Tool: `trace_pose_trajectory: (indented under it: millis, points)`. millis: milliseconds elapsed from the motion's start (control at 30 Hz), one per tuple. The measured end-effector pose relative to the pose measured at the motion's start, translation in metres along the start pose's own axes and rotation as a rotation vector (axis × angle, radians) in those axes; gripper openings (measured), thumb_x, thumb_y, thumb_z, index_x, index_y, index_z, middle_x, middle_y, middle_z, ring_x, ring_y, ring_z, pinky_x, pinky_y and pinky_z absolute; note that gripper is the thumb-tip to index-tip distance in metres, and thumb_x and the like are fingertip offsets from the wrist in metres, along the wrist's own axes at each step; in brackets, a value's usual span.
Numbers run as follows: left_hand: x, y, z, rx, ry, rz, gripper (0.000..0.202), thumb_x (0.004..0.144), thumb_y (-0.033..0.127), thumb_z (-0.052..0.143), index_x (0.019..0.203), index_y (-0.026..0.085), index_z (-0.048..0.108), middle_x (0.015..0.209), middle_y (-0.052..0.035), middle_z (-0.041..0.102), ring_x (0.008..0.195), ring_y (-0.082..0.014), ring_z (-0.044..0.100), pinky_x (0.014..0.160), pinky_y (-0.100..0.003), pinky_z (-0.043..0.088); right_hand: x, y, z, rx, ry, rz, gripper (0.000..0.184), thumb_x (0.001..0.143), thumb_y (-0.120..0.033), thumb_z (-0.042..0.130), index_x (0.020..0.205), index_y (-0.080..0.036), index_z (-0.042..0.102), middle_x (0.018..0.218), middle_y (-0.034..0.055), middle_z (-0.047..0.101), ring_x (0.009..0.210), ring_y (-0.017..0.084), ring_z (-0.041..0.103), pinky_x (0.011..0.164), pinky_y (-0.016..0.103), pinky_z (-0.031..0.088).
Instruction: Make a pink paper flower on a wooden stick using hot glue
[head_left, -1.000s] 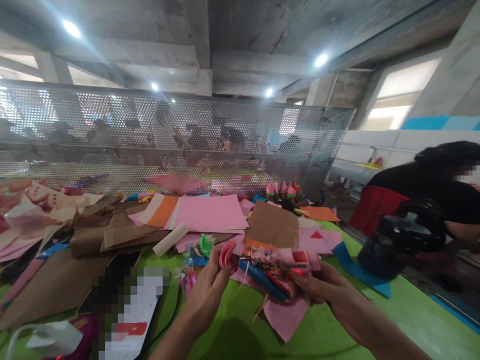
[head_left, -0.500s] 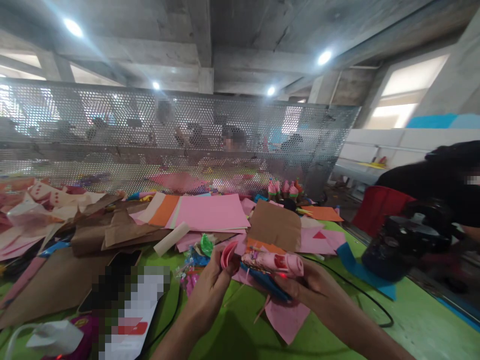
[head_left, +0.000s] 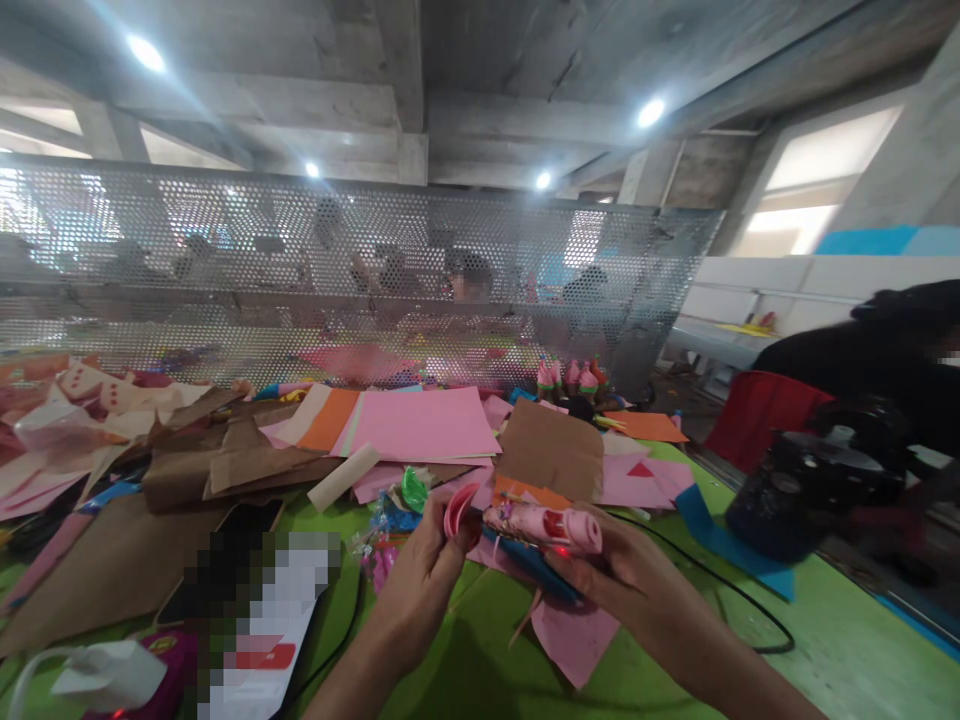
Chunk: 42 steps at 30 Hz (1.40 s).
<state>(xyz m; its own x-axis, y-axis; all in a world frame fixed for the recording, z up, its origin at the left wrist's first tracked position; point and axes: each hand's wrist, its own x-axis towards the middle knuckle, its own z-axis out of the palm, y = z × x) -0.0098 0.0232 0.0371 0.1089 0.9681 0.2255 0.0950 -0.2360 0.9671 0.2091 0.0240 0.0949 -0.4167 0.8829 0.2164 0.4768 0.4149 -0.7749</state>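
My left hand (head_left: 420, 575) pinches a small curved pink paper piece (head_left: 456, 508) just above the green table (head_left: 810, 640). My right hand (head_left: 630, 580) is wrapped round a pink glue gun (head_left: 544, 525) lying sideways, its tip pointing at the paper piece. A red light glows on the gun's underside, and a black cord (head_left: 720, 590) runs from it across the table to the right. Under both hands lie a blue strip and a pink paper scrap (head_left: 574, 640).
Pink, orange and brown sheets (head_left: 420, 425) cover the table behind my hands, in front of a perforated metal screen (head_left: 360, 280). A white device (head_left: 105, 675) sits at the lower left. A person in black bends over a dark machine (head_left: 810, 485) at the right.
My right hand has turned and pulled the glue gun closer to the paper piece. The view has shifted slightly. My left hand has held nearly still.
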Motion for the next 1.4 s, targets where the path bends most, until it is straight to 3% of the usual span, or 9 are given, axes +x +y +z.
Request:
trace_pose_trajectory:
  millis: [267, 500, 833, 1400]
  points:
    - [0.0, -0.003, -0.0004, 0.02, -0.027, -0.008, 0.049, 0.093, 0.051, 0.041, 0.13, 0.019, 0.047, 0.128, -0.0118, 0.062, 0.119, -0.0287, 0.057, 0.105, -0.041, 0.038, -0.0003, 0.0033, -0.0009, -0.052, -0.004, -0.008, 0.04, 0.093, -0.047, 0.055, 0.125, -0.024, 0.062, 0.124, 0.0086, 0.066, 0.105, 0.028, 0.063, 0.092, 0.039, 0.05]
    - [-0.0023, 0.001, 0.0005, 0.039, 0.01, -0.052, 0.054, 0.091, 0.055, 0.044, 0.132, 0.02, 0.049, 0.142, -0.0101, 0.053, 0.13, -0.0301, 0.047, 0.108, -0.042, 0.035, 0.0011, 0.0033, -0.0003, -0.056, 0.009, -0.022, 0.041, 0.093, -0.047, 0.056, 0.127, -0.025, 0.061, 0.124, 0.0087, 0.066, 0.105, 0.028, 0.064, 0.092, 0.039, 0.051]
    - [-0.0016, 0.002, -0.0001, 0.006, -0.029, -0.016, 0.044, 0.093, 0.05, 0.043, 0.125, 0.02, 0.051, 0.133, -0.0109, 0.06, 0.122, -0.0281, 0.055, 0.104, -0.041, 0.039, 0.002, 0.0022, -0.0014, -0.089, 0.005, -0.017, 0.042, 0.093, -0.048, 0.055, 0.127, -0.024, 0.061, 0.123, 0.01, 0.067, 0.106, 0.029, 0.063, 0.092, 0.04, 0.05]
    - [-0.0025, 0.0043, 0.0002, 0.027, -0.021, -0.027, 0.045, 0.094, 0.05, 0.043, 0.127, 0.021, 0.051, 0.139, -0.01, 0.055, 0.129, -0.0279, 0.048, 0.106, -0.039, 0.035, 0.0015, 0.0016, 0.0, -0.13, 0.011, -0.031, 0.039, 0.093, -0.047, 0.054, 0.124, -0.025, 0.062, 0.119, 0.0082, 0.067, 0.104, 0.027, 0.063, 0.093, 0.038, 0.049]
